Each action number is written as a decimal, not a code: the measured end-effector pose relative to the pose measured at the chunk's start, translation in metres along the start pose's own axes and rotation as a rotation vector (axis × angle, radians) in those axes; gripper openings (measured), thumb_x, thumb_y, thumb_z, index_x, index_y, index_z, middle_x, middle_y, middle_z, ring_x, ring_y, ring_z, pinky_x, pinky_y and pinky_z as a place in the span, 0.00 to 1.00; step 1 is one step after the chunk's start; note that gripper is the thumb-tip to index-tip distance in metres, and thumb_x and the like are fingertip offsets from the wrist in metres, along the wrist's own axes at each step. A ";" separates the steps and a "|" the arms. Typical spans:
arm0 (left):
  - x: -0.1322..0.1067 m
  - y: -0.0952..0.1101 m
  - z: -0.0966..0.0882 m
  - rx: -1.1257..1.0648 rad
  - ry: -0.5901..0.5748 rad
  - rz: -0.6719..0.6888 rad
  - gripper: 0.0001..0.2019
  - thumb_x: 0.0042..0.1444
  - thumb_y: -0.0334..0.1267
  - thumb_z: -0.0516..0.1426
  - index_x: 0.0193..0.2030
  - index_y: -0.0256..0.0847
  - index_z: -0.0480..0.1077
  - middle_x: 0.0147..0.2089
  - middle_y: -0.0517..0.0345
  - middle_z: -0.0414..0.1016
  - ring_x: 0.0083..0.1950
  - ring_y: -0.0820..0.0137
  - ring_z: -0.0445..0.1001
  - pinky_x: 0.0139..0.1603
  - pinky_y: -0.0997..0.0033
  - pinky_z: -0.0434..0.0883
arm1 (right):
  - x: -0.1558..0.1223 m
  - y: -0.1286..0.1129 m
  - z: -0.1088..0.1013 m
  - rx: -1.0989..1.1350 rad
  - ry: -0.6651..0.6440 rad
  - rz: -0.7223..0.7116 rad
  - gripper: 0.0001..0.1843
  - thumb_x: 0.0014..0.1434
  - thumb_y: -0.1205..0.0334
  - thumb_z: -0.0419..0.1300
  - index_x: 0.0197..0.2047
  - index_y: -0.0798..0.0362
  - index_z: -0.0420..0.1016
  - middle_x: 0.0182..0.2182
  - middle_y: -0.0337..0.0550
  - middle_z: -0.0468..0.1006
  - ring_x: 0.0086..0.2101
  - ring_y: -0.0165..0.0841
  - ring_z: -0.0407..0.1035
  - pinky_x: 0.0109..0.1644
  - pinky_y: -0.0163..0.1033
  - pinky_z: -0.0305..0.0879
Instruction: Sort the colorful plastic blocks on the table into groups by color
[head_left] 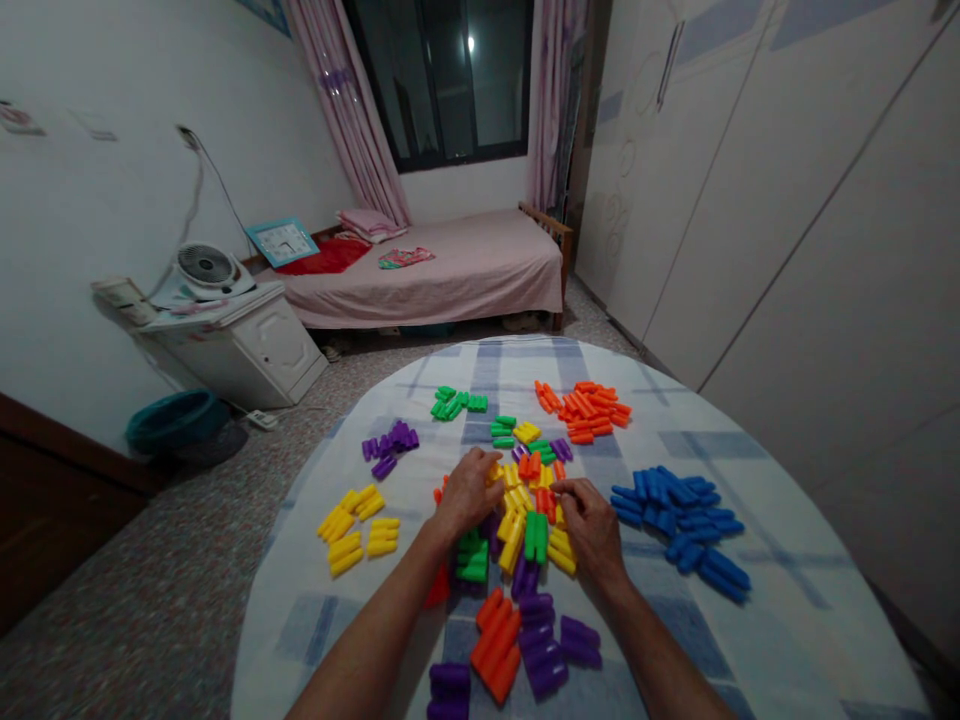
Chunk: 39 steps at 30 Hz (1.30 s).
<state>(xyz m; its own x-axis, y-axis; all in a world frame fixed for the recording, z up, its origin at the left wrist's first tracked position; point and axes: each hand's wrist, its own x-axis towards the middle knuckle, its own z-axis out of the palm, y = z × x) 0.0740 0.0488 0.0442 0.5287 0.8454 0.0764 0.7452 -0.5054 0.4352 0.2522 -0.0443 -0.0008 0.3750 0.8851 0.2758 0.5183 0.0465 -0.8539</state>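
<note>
Checked tablecloth under it all: both hands sit on the mixed pile of blocks, left hand curled gripping its left edge, right hand pinching its right.

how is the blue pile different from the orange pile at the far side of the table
The blue pile lies on the right of the table, near the right hand; the orange pile lies farther off, toward the far edge. The blue pile sprawls long and loose; the orange pile is tighter and smaller. Both hold one colour of similar plastic pieces, and neither hand touches them; the left hand is in the mixed heap.
</note>
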 end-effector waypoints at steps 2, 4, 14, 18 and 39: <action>0.004 0.003 0.000 -0.023 -0.015 0.029 0.21 0.55 0.35 0.52 0.57 0.39 0.65 0.47 0.51 0.68 0.48 0.67 0.69 0.52 0.69 0.66 | 0.000 0.000 0.000 -0.003 0.002 0.000 0.11 0.56 0.64 0.48 0.33 0.52 0.71 0.33 0.42 0.74 0.37 0.34 0.68 0.43 0.38 0.60; 0.009 0.007 -0.001 -0.020 -0.069 0.068 0.21 0.55 0.37 0.54 0.57 0.42 0.65 0.48 0.51 0.68 0.49 0.66 0.69 0.52 0.68 0.66 | 0.000 -0.001 0.000 -0.008 0.007 0.004 0.11 0.56 0.64 0.48 0.33 0.52 0.72 0.33 0.42 0.74 0.36 0.34 0.68 0.42 0.38 0.60; 0.028 0.006 0.010 0.043 -0.105 0.071 0.13 0.50 0.41 0.60 0.41 0.38 0.68 0.43 0.52 0.69 0.43 0.66 0.70 0.44 0.68 0.68 | 0.000 -0.002 -0.001 0.005 -0.004 0.004 0.12 0.56 0.64 0.47 0.34 0.52 0.72 0.34 0.42 0.74 0.37 0.34 0.68 0.43 0.38 0.60; 0.020 -0.003 -0.002 -0.024 0.076 0.085 0.11 0.52 0.37 0.58 0.43 0.39 0.66 0.42 0.54 0.68 0.44 0.67 0.69 0.46 0.67 0.68 | 0.001 0.001 0.000 -0.004 -0.007 0.002 0.12 0.56 0.65 0.47 0.34 0.52 0.72 0.34 0.42 0.74 0.37 0.34 0.68 0.43 0.38 0.60; -0.118 -0.119 -0.054 0.382 0.402 -0.399 0.17 0.55 0.46 0.51 0.47 0.40 0.68 0.43 0.49 0.70 0.44 0.60 0.68 0.49 0.60 0.67 | -0.001 -0.002 -0.001 -0.023 -0.004 0.015 0.12 0.56 0.63 0.47 0.35 0.52 0.73 0.34 0.42 0.75 0.36 0.34 0.68 0.41 0.38 0.61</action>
<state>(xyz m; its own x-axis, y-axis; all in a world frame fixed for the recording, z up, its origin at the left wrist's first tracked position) -0.0994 0.0187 0.0320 0.0463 0.9410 0.3351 0.9819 -0.1046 0.1580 0.2520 -0.0453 0.0011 0.3798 0.8873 0.2616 0.5300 0.0230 -0.8477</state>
